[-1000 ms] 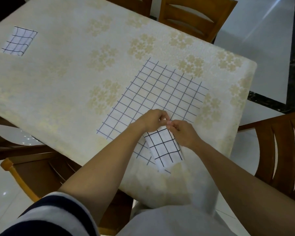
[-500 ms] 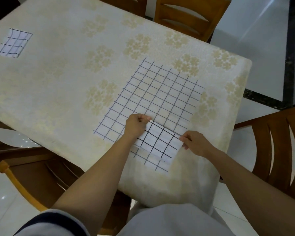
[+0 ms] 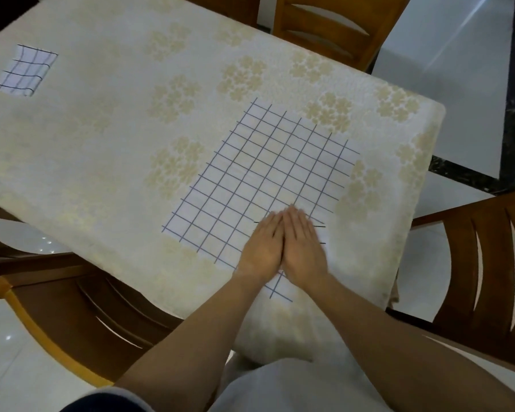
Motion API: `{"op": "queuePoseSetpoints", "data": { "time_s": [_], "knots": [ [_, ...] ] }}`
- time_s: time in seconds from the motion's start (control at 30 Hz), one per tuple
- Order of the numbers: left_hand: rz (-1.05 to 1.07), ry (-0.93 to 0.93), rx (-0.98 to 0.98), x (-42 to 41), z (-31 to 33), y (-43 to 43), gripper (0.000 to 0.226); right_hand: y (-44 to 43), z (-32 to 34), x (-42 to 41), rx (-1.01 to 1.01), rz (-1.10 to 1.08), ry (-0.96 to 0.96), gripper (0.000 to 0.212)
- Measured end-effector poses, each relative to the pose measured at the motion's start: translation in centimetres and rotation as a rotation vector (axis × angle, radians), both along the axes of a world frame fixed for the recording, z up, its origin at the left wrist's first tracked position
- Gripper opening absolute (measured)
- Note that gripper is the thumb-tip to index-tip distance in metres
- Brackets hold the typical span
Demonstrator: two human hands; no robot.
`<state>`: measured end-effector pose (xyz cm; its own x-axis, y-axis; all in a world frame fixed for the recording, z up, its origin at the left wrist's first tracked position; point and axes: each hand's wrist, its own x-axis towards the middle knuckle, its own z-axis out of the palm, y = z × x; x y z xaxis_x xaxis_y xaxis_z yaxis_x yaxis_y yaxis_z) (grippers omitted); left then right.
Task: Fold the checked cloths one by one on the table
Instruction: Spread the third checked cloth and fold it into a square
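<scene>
Grips: left grip [image 3: 262,245] and right grip [image 3: 304,245] lay flat-fingered, grasping nothing.
Cloth: checked cloth [image 3: 265,173] lay beneath them, at the near-right corner of the bench [image 3: 116,144].
Risk: we judged uneven pressing could drag it off-edge.

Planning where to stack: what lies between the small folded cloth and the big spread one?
Head view: between the small folded cloth and the spread cloth only bare flower-patterned tablecloth shows.
</scene>
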<state>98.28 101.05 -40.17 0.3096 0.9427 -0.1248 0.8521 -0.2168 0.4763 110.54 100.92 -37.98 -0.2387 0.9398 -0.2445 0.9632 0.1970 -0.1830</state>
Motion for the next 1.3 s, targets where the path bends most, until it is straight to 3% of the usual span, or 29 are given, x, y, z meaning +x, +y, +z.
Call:
{"op": "queuePoseSetpoints", "data": {
  "time_s": [0.03, 0.17, 0.4, 0.57, 0.7, 0.9, 1.1, 1.2, 1.3],
  "knots": [
    [-0.045, 0.112, 0.008, 0.0, -1.0, -0.4, 0.07, -0.2, -0.6, -0.4, -0.055, 0.007, -0.011, 0.088],
    [-0.04, 0.266, 0.015, -1.5, -1.5, -0.8, 0.062, -0.9, -2.1, 1.6, -0.04, 0.022, -0.008, 0.061],
    [-0.01, 0.41, -0.046, -4.3, -0.1, -1.8, 0.064, -1.3, -2.3, 6.4, -0.051, -0.048, -0.117, 0.066],
    [-0.041, 0.365, -0.052, -4.8, 0.8, -1.5, 0.063, -1.1, -1.3, 7.4, -0.007, -0.086, -0.174, 0.068],
    [-0.061, 0.187, 0.007, -3.0, 1.6, 0.3, 0.059, 0.0, -0.7, 2.5, 0.053, -0.012, -0.036, 0.062],
    [-0.069, 0.347, -0.049, -3.6, -0.3, -0.4, 0.058, -1.3, -2.6, 2.9, -0.003, 0.012, -0.082, 0.068],
    [-0.087, 0.363, -0.102, -4.7, 0.6, -0.1, 0.066, -0.7, -1.5, 6.1, 0.043, -0.025, -0.091, 0.069],
    [-0.044, 0.23, -0.057, -4.2, 2.5, 1.8, 0.066, 2.1, -0.9, 6.1, 0.091, -0.033, -0.04, 0.047],
    [-0.011, 0.244, -0.102, -3.9, 4.4, 3.7, 0.068, 4.8, 1.0, 5.4, -0.059, -0.116, -0.026, 0.034]
  ]
}}
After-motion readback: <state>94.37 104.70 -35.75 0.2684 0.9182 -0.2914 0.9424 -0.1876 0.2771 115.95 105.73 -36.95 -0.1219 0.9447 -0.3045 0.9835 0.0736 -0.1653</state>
